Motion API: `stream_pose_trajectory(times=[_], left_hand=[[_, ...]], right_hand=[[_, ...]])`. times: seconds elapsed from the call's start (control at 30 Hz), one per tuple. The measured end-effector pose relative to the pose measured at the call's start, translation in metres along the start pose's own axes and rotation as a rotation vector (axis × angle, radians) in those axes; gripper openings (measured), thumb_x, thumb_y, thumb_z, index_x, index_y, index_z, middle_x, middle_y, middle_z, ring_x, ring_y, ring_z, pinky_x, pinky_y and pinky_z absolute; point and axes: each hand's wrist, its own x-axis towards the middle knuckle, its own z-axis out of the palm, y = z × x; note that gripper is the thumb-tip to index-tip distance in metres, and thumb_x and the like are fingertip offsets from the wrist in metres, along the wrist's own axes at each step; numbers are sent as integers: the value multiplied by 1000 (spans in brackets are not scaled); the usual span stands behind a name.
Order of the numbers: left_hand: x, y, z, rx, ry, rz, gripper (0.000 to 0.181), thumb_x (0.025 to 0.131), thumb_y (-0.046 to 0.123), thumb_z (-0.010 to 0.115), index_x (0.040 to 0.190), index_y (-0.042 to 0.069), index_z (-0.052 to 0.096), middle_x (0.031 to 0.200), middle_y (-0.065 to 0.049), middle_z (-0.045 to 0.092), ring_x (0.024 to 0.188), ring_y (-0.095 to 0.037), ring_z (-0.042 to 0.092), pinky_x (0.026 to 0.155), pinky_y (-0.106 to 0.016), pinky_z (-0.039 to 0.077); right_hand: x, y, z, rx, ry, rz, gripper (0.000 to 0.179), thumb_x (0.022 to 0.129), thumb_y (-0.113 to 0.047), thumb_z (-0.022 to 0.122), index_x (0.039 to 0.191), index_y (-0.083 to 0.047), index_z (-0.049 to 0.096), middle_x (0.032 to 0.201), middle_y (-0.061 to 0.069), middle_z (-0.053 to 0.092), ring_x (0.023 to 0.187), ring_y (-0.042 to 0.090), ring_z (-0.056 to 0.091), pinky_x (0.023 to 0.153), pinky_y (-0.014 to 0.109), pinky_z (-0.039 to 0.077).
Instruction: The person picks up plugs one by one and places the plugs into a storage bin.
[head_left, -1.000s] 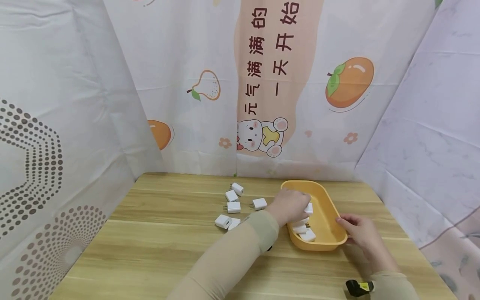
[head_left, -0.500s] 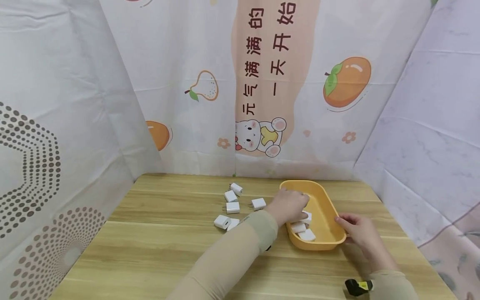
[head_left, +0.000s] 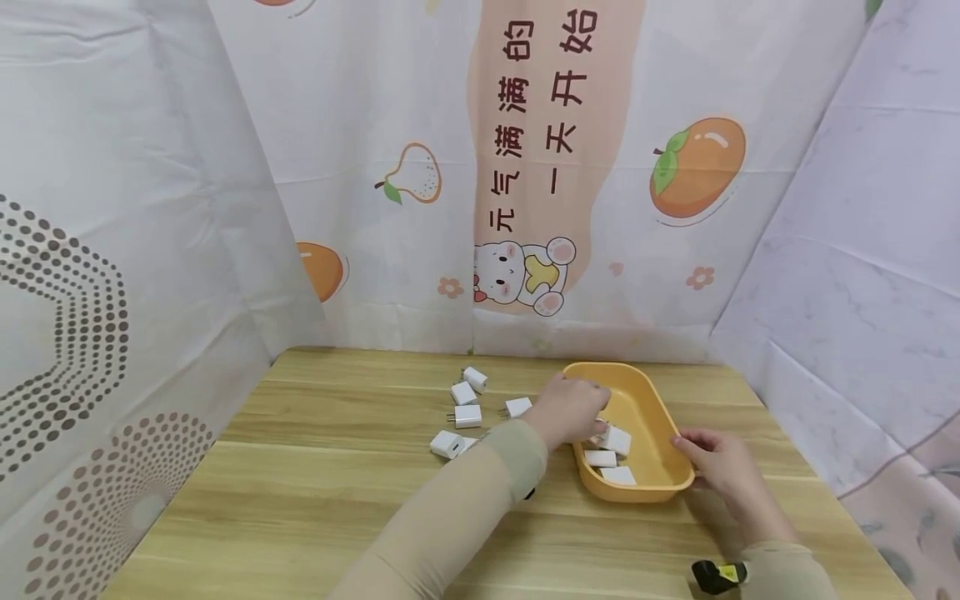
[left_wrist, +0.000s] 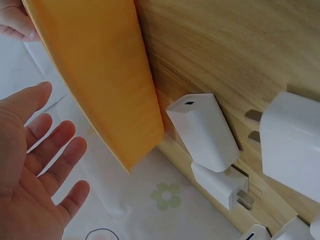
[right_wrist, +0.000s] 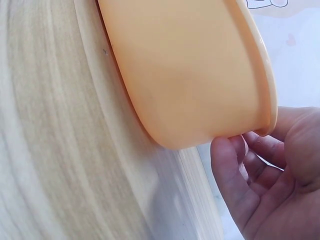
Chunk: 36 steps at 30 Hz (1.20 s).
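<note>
My left hand [head_left: 572, 408] hovers over the left side of a yellow plastic tray [head_left: 651, 433]. The left wrist view shows the same hand [left_wrist: 30, 175] with fingers spread and loosely bent, holding nothing, beside the tray's wall [left_wrist: 100, 75]. Several white USB wall chargers lie inside the tray; one charger [head_left: 617, 440] is just by the left fingertips, and another charger [head_left: 618, 475] lies at the near end. At the tray's right rim, my right hand [head_left: 720, 467] grips the edge. In the right wrist view its thumb and fingers [right_wrist: 227, 165] close on the rim.
Left of the tray, several more chargers lie on the wooden table [head_left: 300, 483], including a lone charger [head_left: 517, 407] close to the left wrist. A black device [head_left: 717, 576] sits at the right wrist. Printed curtains [head_left: 375, 275] border the table's back and sides.
The left fingers have let go of a charger, which now lies in the tray, and the left hand has drawn back slightly left. The right hand stays on the rim.
</note>
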Motion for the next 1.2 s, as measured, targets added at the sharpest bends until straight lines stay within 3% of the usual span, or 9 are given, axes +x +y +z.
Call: stream_pose_trajectory(times=[0.13, 0.3, 0.73, 1.0, 1.2], left_hand=[[1, -5, 2, -1, 19, 3, 30, 94, 53, 68, 114, 32, 66, 111, 19, 63, 102, -2, 59, 97, -37, 44], [-5, -13, -7, -21, 45, 5, 32, 95, 52, 68, 120, 32, 67, 116, 19, 64, 105, -3, 60, 87, -31, 42], [-34, -50, -44, -65, 91, -20, 46, 95, 56, 65, 134, 30, 61, 133, 12, 61, 127, -13, 53, 110, -39, 37], [-54, -80, -49, -112, 137, -46, 56, 94, 57, 66, 140, 26, 59, 140, 9, 59, 132, -15, 51, 113, -42, 35], [-73, -102, -56, -192, 168, -70, 53, 93, 52, 69, 138, 24, 61, 137, 9, 61, 130, -15, 53, 112, -43, 34]], right_hand=[[-2, -2, -1, -15, -1, 2, 53, 103, -22, 63, 135, 18, 50, 116, 28, 66, 83, 23, 71, 66, 37, 61], [-2, -2, -1, -17, 1, 4, 52, 103, -21, 62, 134, 18, 50, 116, 27, 66, 83, 23, 71, 66, 37, 61], [-1, 1, 0, 4, 4, 10, 53, 103, -23, 63, 134, 18, 51, 112, 25, 68, 82, 23, 71, 67, 39, 61], [-2, -1, 1, -3, 4, -2, 52, 103, -22, 63, 134, 18, 51, 114, 27, 67, 82, 25, 71, 66, 39, 61], [-1, -2, 0, -5, 2, 7, 52, 103, -22, 63, 135, 18, 51, 115, 27, 67, 82, 24, 71, 66, 39, 61]])
